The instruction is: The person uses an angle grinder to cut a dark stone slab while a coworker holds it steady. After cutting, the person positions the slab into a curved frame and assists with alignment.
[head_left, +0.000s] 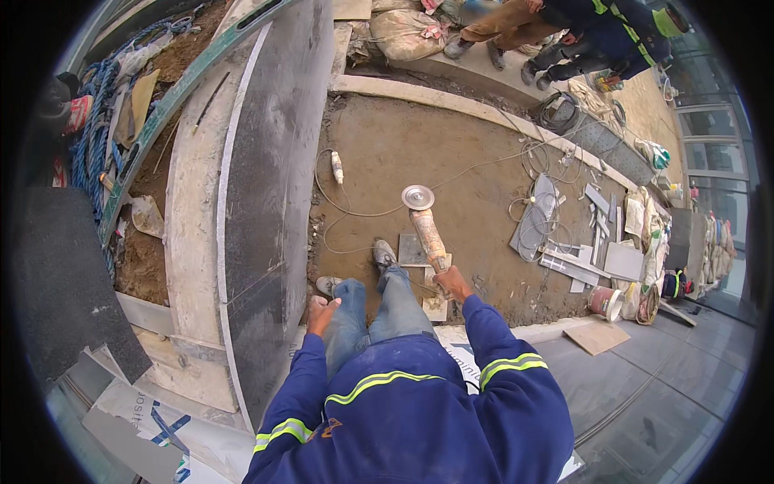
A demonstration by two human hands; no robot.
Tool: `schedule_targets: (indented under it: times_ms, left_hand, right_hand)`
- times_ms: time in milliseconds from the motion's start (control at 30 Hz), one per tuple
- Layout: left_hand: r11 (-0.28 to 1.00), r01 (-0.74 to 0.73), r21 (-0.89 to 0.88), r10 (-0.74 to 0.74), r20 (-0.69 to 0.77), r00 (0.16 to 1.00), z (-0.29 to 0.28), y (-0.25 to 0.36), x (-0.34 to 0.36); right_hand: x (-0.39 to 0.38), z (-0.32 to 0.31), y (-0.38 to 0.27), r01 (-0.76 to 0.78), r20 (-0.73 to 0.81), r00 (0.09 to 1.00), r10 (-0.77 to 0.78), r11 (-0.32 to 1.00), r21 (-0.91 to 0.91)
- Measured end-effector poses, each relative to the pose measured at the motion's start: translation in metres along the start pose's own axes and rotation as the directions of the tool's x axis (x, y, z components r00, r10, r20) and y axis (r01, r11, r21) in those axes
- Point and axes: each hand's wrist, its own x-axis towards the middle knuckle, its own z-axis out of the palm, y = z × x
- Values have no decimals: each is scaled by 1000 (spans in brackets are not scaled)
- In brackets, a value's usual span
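Observation:
My right hand (454,284) is wrapped round the rear of a worn, dusty angle grinder (428,232). Its round metal disc (418,197) points away from me, over the brown ground. Whether the disc spins cannot be told. Beside my left knee, my left hand (321,315) is closed with its fingers curled, and nothing shows in it. Close to its left stands a long dark stone slab (270,169) with a pale edge. Square grey tile pieces (413,249) lie on the ground near my feet, below the grinder.
A power cable with a white connector (337,167) loops across the dirt. Stone offcuts (601,211) and a bucket (605,303) lie to the right. A green metal bar (173,101) and blue rope (95,153) are left. Other people (556,36) stand at the far right.

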Motion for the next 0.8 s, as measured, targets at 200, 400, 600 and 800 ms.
schedule_targets:
  times_ms: [200, 400, 600, 800]
  left_hand:
    - [952, 254, 168, -247, -65, 967, 77, -59, -31]
    - [934, 260, 244, -236, -124, 964, 121, -59, -31]
    - [962, 219, 164, -202, -116, 972, 126, -79, -50]
    - [937, 279, 209, -252, -145, 957, 134, -78, -74]
  right_hand:
    - [139, 43, 21, -140, 148, 981, 127, 987, 79]
    - [309, 111, -19, -175, 327, 942, 73, 939, 295]
    - [453, 184, -54, -154, 168, 982, 86, 880, 449]
    - [552, 254, -57, -50, 43, 999, 33, 868, 493]
